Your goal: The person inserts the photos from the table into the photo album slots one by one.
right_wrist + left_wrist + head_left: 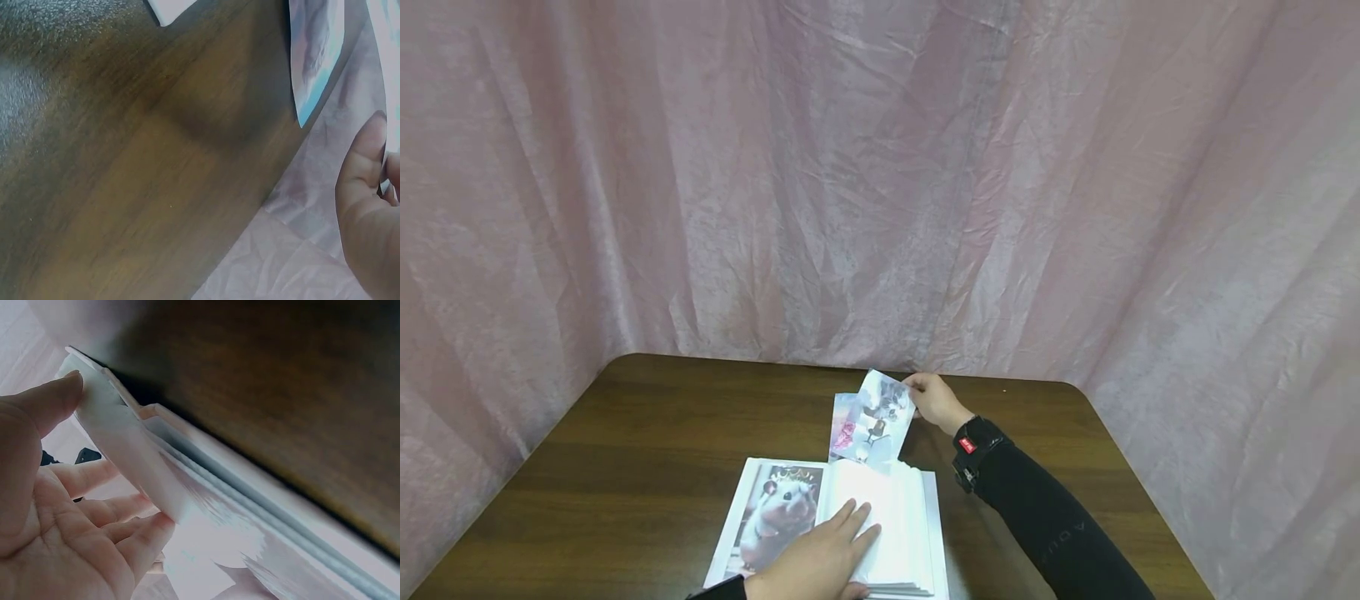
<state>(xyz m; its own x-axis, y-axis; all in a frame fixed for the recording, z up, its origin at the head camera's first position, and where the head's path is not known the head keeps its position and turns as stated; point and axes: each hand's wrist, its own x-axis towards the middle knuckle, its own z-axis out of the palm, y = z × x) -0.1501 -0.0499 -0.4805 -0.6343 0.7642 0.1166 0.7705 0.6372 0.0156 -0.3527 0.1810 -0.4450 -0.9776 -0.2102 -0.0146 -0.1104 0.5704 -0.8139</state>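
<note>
Head view: photo (pixel 880 415) tilted, long axis twd upper rt.

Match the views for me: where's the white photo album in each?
Head: the open album, bottom centre, beneath the left hand.
Left wrist: the album runs diagonally from upper left to lower right.
Right wrist: only a white corner at the top edge, probably the album's.
Shared landmark: the brown table, in all three.
</note>
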